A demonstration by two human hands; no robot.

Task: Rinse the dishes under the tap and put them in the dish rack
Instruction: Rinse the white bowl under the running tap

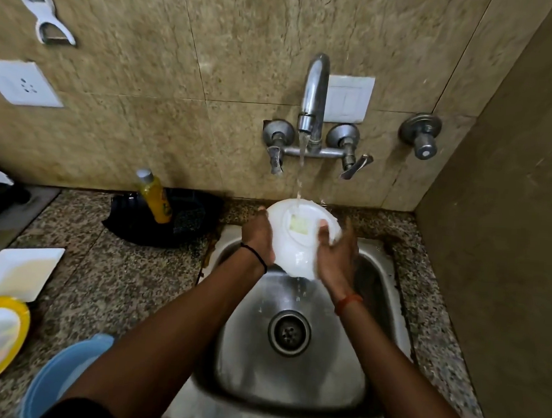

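Yellow bottle (155,197) in black basket (191,218), left of sink (375,358).

A home kitchen: a small round-bowled stainless steel sink (292,353) set in speckled granite counter (120,280), a chrome wall tap (312,95) running, beige stone-look tiles (147,74) behind

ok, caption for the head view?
Both hands hold a white bowl under the running tap over the sink.
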